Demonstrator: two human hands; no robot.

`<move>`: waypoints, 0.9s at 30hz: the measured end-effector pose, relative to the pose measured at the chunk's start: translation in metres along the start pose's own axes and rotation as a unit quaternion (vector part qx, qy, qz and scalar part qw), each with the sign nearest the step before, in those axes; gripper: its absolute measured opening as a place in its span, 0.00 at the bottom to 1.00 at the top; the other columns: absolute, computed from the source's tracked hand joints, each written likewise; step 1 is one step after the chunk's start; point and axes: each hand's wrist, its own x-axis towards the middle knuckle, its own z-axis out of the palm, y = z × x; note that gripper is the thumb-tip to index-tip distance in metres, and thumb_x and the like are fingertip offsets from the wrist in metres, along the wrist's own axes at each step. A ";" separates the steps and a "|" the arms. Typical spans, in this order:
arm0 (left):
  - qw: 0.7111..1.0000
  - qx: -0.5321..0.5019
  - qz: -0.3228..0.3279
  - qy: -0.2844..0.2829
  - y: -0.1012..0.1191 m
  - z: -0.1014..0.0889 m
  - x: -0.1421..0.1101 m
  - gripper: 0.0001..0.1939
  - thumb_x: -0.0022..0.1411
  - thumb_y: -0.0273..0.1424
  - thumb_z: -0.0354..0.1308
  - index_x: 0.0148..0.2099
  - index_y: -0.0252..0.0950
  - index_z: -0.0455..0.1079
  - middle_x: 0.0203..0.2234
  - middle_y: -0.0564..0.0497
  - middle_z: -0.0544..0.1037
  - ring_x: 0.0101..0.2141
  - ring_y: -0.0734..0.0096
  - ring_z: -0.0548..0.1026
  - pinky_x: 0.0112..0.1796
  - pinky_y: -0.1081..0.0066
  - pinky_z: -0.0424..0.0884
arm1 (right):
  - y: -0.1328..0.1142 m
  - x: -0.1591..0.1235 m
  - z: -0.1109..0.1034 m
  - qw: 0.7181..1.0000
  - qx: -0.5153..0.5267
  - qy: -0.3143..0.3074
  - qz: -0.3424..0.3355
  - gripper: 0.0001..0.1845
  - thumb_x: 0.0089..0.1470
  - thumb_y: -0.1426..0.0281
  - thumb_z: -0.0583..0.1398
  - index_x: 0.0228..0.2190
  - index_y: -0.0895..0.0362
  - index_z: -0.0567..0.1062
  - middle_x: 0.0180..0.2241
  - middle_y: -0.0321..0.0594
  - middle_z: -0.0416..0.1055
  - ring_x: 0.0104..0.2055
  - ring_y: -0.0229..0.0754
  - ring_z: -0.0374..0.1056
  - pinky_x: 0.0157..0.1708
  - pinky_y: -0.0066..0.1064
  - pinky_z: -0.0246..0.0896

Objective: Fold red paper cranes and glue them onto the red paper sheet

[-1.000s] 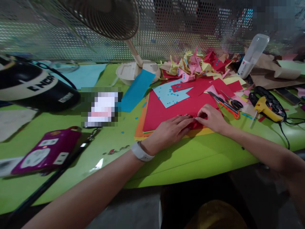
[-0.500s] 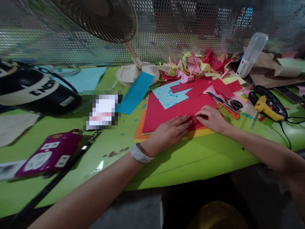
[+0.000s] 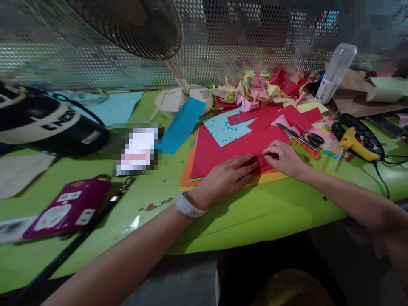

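My left hand (image 3: 232, 172), a white band on its wrist, lies flat over the near part of a red paper sheet (image 3: 210, 155). Its fingers stretch out and press down a small red paper piece (image 3: 262, 162). Close to its fingertips, my right hand (image 3: 280, 156) pinches the edge of that same piece between thumb and forefinger. Red on red makes the outline of the piece hard to follow. Under the red sheet lie orange and yellow sheets (image 3: 188, 180). A light blue paper (image 3: 228, 127) with small blue bits rests on top, beyond my hands.
Right of the sheets lie a cutter knife (image 3: 301, 142), scissors (image 3: 314, 138) and a yellow glue gun (image 3: 358, 144) with a cord. Folded paper shapes (image 3: 258, 87) pile up behind, near a clear bottle (image 3: 336, 72). A fan (image 3: 174, 100), phone (image 3: 137, 151) and purple pouch (image 3: 70, 206) stand left.
My right hand has shifted very slightly to the right, and the edge of the small red piece shows more between the hands. My left hand stays in place.
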 end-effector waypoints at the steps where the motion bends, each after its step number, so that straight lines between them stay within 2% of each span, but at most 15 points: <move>1: 1.000 -0.003 -0.003 -0.002 0.000 0.000 0.000 0.24 0.75 0.41 0.41 0.62 0.39 0.70 0.61 0.41 0.71 0.59 0.57 0.72 0.57 0.55 0.71 | 0.000 0.000 0.000 1.000 0.000 -0.002 0.000 0.09 0.57 0.76 0.59 0.35 0.58 0.80 0.35 0.41 0.72 0.37 0.39 0.68 0.41 0.33 0.64; 7: 1.000 -0.021 -0.016 0.002 0.000 0.001 0.001 0.24 0.74 0.43 0.43 0.62 0.40 0.70 0.61 0.42 0.71 0.57 0.57 0.73 0.56 0.55 0.72 | -0.001 0.000 -0.001 1.000 -0.014 -0.011 -0.001 0.09 0.58 0.76 0.59 0.36 0.59 0.80 0.36 0.43 0.72 0.37 0.40 0.68 0.41 0.33 0.64; 12: 0.999 -0.002 -0.028 -0.028 0.002 0.002 0.004 0.28 0.73 0.47 0.43 0.65 0.37 0.66 0.63 0.39 0.67 0.59 0.52 0.70 0.59 0.49 0.67 | -0.001 0.001 -0.002 1.000 -0.015 -0.016 -0.001 0.09 0.58 0.74 0.58 0.37 0.59 0.80 0.36 0.42 0.73 0.38 0.40 0.68 0.42 0.34 0.64; 16: 0.999 0.003 -0.023 -0.034 0.002 0.002 0.005 0.29 0.74 0.47 0.42 0.66 0.37 0.64 0.64 0.38 0.67 0.60 0.51 0.68 0.60 0.49 0.66 | -0.003 -0.003 -0.006 0.999 -0.014 -0.012 -0.028 0.11 0.60 0.71 0.58 0.41 0.57 0.80 0.38 0.42 0.73 0.39 0.40 0.69 0.43 0.34 0.65; 19: 1.000 -0.004 -0.015 -0.026 0.002 0.002 0.004 0.27 0.74 0.45 0.42 0.66 0.37 0.64 0.63 0.38 0.68 0.61 0.51 0.68 0.59 0.49 0.67 | -0.012 -0.013 -0.013 0.992 -0.091 -0.024 -0.082 0.14 0.62 0.68 0.57 0.44 0.56 0.80 0.40 0.45 0.73 0.42 0.43 0.68 0.43 0.35 0.63; 22: 0.999 -0.006 -0.014 -0.030 0.003 0.002 0.004 0.27 0.74 0.45 0.43 0.64 0.35 0.66 0.63 0.37 0.67 0.61 0.50 0.67 0.59 0.48 0.66 | -0.028 -0.025 -0.020 0.970 -0.206 -0.063 -0.117 0.21 0.63 0.62 0.57 0.52 0.60 0.77 0.40 0.50 0.74 0.42 0.48 0.69 0.42 0.39 0.61; 27: 0.999 0.001 -0.011 -0.032 0.003 0.002 0.003 0.26 0.75 0.44 0.41 0.65 0.37 0.65 0.64 0.38 0.66 0.63 0.52 0.66 0.60 0.49 0.65 | -0.046 -0.036 -0.020 0.943 -0.287 -0.138 -0.094 0.32 0.63 0.55 0.57 0.58 0.66 0.71 0.40 0.55 0.77 0.41 0.51 0.71 0.43 0.42 0.60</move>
